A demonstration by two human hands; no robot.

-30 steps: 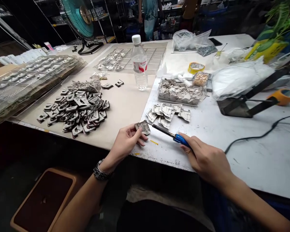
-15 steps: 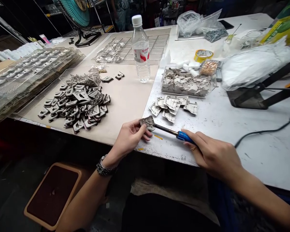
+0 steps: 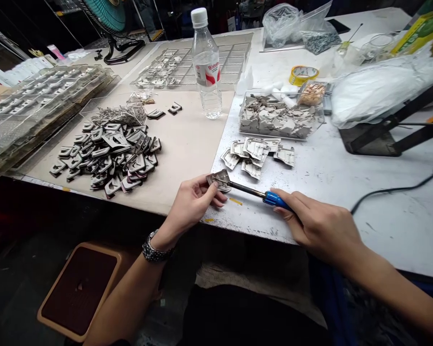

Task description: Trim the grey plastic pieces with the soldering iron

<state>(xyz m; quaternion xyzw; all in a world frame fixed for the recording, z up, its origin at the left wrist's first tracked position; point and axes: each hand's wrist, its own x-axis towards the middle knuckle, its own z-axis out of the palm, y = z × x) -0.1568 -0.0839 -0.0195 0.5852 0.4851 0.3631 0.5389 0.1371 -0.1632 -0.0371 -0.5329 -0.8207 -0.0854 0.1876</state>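
Note:
Pinched between the thumb and fingers of my left hand (image 3: 195, 198) is a small grey moulded part (image 3: 220, 179), held over the table's front edge. My right hand (image 3: 319, 226) is wrapped round the blue handle of a soldering iron (image 3: 270, 197). Its dark shaft points left, and the tip meets the face of the part. Just beyond lie several light grey moulded pieces (image 3: 254, 149) in a loose cluster. A large heap of dark-edged, frame-like parts (image 3: 111, 154) sits to the left, with thin sticks at its back.
Behind the cluster stands a clear box (image 3: 274, 135) of grey scraps. A water bottle (image 3: 207, 72) stands upright near the middle. Stacked clear trays (image 3: 50, 110) line the left side. Yellow tape (image 3: 303, 75), a white plastic bag (image 3: 378, 91) and a black cable (image 3: 397, 190) are at right.
The view has shifted slightly, so the table things sit a little higher and further left. Both hands keep their holds, with the iron's tip still at the part.

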